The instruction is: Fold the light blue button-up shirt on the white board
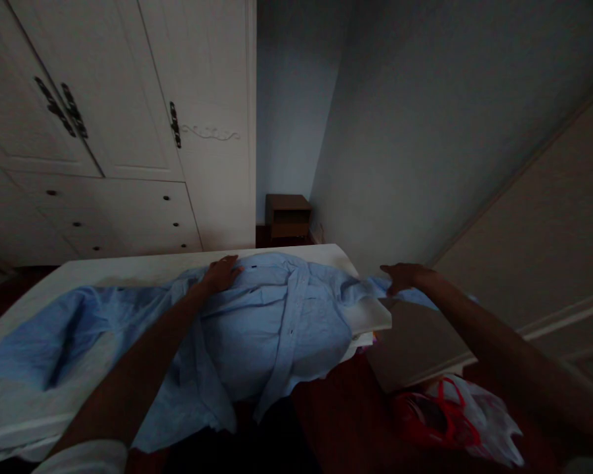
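Observation:
A light blue button-up shirt (247, 329) lies spread over a white table, its front edge hanging down on my side. My left hand (222, 273) rests on the shirt near the collar, fingers stretched out on the cloth. One sleeve (74, 329) lies out to the left across the tabletop. At the table's right end, my right hand (406, 278) is closed on the other sleeve, which it holds out past the edge. Part of that sleeve shows beyond the hand, behind my forearm.
The white table (128, 266) stands before a white wardrobe (217, 191) with dark handles. A small brown nightstand (289, 217) sits in the far corner by the wall. On the floor at right are a red bag (425, 418) and a clear plastic bag (497, 421).

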`<state>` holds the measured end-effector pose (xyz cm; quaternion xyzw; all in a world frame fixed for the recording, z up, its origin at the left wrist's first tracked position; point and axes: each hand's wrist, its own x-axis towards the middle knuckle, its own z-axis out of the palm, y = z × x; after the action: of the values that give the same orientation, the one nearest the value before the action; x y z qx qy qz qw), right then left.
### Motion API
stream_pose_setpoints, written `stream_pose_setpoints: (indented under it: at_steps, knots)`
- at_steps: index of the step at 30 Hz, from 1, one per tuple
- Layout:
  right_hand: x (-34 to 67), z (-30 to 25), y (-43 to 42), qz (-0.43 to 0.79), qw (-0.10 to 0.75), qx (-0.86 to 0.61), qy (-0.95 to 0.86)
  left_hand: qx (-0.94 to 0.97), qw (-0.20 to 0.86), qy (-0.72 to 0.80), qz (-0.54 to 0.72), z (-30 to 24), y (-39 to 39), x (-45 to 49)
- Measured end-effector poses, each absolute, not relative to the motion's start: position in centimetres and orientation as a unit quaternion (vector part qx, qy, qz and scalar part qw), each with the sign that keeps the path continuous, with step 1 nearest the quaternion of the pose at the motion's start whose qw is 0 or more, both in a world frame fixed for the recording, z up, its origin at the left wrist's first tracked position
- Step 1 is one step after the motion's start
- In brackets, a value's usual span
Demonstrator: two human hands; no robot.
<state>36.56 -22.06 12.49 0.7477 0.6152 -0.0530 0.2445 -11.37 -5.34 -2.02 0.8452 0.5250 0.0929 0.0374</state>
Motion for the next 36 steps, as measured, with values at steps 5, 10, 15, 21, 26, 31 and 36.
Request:
stream_pose_setpoints:
  at_steps: [5, 10, 15, 21, 26, 31, 36]
  knots:
    - [33.8, 9.9, -20.1, -0.23, 0.093, 0.671, 0.699, 0.84, 0.043, 0.526, 0.129, 0.6, -5.6, -15.1]
    - [26.6, 7.8, -16.1, -0.212, -0.036, 0.542, 0.813, 0.791, 0.05, 0.593, 0.142, 3.6, -7.8, -23.5]
    - [17.0, 6.2, -12.0, -0.201, -0.108, 0.436, 0.871, 0.723, 0.073, 0.682, 0.086, 5.1, -12.1, -33.2]
    - [5.1, 4.9, -8.2, -0.121, -0.134, 0.378, 0.908, 0.727, 0.116, 0.677, 0.01, 5.1, -16.2, -38.6]
    - [-1.8, 2.3, -5.8, -0.113, -0.099, 0.398, 0.905, 0.734, 0.056, 0.675, 0.046, 7.7, -17.1, -38.5]
    - [-3.0, -0.7, -5.0, -0.116, -0.072, 0.451, 0.882, 0.748, -0.134, 0.635, 0.143, 10.8, -18.2, -37.8]
    - [-1.0, -1.4, -5.1, -0.108, -0.089, 0.474, 0.869, 0.795, -0.047, 0.593, 0.123, 8.0, -18.9, -37.3]
